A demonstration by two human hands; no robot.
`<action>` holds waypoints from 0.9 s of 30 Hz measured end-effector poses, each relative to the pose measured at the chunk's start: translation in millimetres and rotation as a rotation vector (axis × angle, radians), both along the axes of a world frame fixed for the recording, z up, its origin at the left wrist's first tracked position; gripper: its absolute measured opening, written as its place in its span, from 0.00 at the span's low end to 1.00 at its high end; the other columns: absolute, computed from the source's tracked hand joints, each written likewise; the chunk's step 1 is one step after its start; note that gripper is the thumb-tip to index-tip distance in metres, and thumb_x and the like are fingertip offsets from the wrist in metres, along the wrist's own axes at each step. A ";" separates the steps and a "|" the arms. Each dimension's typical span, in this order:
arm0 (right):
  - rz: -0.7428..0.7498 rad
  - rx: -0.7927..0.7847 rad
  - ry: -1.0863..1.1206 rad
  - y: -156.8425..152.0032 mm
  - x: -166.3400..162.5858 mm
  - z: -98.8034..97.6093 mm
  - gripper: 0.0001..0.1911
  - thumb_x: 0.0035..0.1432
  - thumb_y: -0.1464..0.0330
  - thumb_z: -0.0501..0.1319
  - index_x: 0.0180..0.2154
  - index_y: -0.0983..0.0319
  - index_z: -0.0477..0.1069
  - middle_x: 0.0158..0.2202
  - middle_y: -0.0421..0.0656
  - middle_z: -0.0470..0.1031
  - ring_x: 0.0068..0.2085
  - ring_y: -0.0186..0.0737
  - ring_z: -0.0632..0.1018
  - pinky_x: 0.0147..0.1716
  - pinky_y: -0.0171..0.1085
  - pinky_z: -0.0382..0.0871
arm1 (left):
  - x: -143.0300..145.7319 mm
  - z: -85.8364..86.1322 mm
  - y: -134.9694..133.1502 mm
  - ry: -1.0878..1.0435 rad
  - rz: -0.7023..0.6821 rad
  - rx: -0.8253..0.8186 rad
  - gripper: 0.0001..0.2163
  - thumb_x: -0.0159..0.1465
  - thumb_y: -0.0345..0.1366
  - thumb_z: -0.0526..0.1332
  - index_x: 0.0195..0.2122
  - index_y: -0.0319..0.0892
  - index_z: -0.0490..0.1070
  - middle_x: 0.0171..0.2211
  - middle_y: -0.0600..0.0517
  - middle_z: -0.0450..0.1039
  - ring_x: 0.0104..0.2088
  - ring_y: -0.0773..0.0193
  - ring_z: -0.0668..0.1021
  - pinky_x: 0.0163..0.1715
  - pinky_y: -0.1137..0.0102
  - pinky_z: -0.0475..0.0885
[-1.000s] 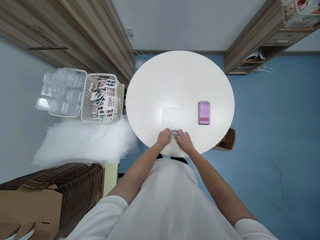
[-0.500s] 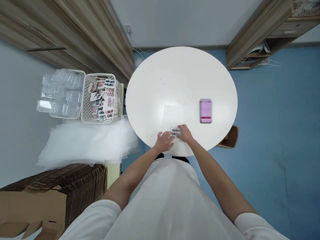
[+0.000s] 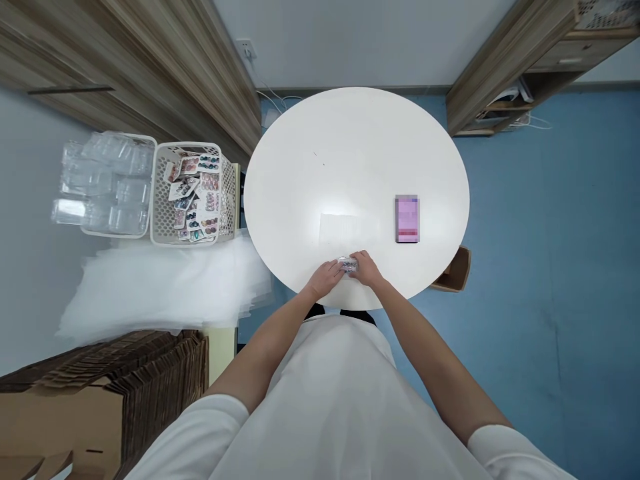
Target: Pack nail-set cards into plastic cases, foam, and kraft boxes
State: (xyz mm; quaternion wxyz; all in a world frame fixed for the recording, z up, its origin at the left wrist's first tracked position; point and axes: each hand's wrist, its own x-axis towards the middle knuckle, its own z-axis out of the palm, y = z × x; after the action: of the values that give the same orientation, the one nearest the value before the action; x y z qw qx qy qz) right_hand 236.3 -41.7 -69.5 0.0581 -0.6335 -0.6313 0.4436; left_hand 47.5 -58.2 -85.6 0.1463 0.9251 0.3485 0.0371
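Note:
Near the front edge of the white oval table, a small clear plastic pack (image 3: 348,265) with rows of shiny dark pieces lies between my hands. My left hand (image 3: 326,277) has its fingers closed on the pack's left end. Wrapped around the right end is my right hand (image 3: 367,268). Fingers cover both ends, so only the pack's middle shows. Just beyond it, a pale, nearly white sheet (image 3: 334,228) lies flat on the table.
A pink-screened phone-like block (image 3: 407,220) rests on the table (image 3: 360,133) at right. To the left stand a white basket (image 3: 159,217) of carded shiny pieces, clear plastic boxes (image 3: 107,180), translucent bags (image 3: 165,287) and folded cardboard (image 3: 165,393). An open brown box (image 3: 459,272) sits below right.
My left hand has closed in on the pack; its fingers were spread beside it before. My right hand keeps its hold. The whole view has shifted slightly.

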 end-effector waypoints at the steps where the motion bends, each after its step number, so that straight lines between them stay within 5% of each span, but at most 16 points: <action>1: -0.002 -0.004 0.009 0.6 0.6 0.2 0.29 0.38 0.73 0.67 0.45 0.59 0.62 0.44 0.43 0.62 0.38 0.38 0.70 0.36 0.39 0.67 | -0.5 -1.0 1.0 -0.011 -0.017 0.000 0.14 0.62 0.27 0.47 0.47 0.39 0.66 0.51 0.43 0.66 0.53 0.58 0.67 0.50 0.60 0.64; 11: 0.185 -0.010 -0.059 1.5 5.4 22.9 0.25 0.50 0.67 0.60 0.50 0.60 0.58 0.46 0.48 0.63 0.39 0.39 0.71 0.36 0.38 0.66 | -6.7 17.2 6.3 0.060 -0.090 -0.088 0.18 0.63 0.27 0.44 0.53 0.37 0.61 0.56 0.43 0.60 0.56 0.58 0.63 0.54 0.61 0.58; 16: 0.310 0.195 -0.279 -6.3 1.7 41.4 0.15 0.54 0.66 0.56 0.46 0.59 0.62 0.53 0.51 0.62 0.54 0.50 0.62 0.46 0.47 0.59 | -5.3 26.1 11.3 0.067 -0.076 -0.122 0.18 0.62 0.29 0.46 0.54 0.41 0.60 0.56 0.44 0.60 0.56 0.58 0.63 0.54 0.59 0.55; 19: 0.313 0.355 -0.304 -17.0 0.1 51.2 0.15 0.57 0.67 0.52 0.47 0.58 0.62 0.56 0.49 0.58 0.58 0.49 0.57 0.52 0.50 0.48 | -5.0 29.0 13.9 0.062 -0.082 -0.097 0.18 0.62 0.29 0.46 0.54 0.40 0.61 0.55 0.44 0.61 0.55 0.58 0.64 0.54 0.60 0.54; 27: 0.440 0.416 -0.328 -40.8 -6.1 41.8 0.16 0.58 0.76 0.44 0.40 0.58 0.67 0.38 0.46 0.71 0.43 0.43 0.68 0.48 0.47 0.49 | -1.8 40.5 21.5 0.127 -0.091 -0.112 0.17 0.63 0.30 0.46 0.52 0.42 0.62 0.54 0.46 0.63 0.53 0.61 0.65 0.54 0.62 0.53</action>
State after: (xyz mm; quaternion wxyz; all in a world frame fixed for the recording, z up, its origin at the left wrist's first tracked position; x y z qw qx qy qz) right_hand 230.2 -82.5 -27.7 -0.0133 -0.5199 -0.8306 0.1993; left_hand 45.7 -36.8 -45.1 0.1768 0.9308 0.3162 -0.0478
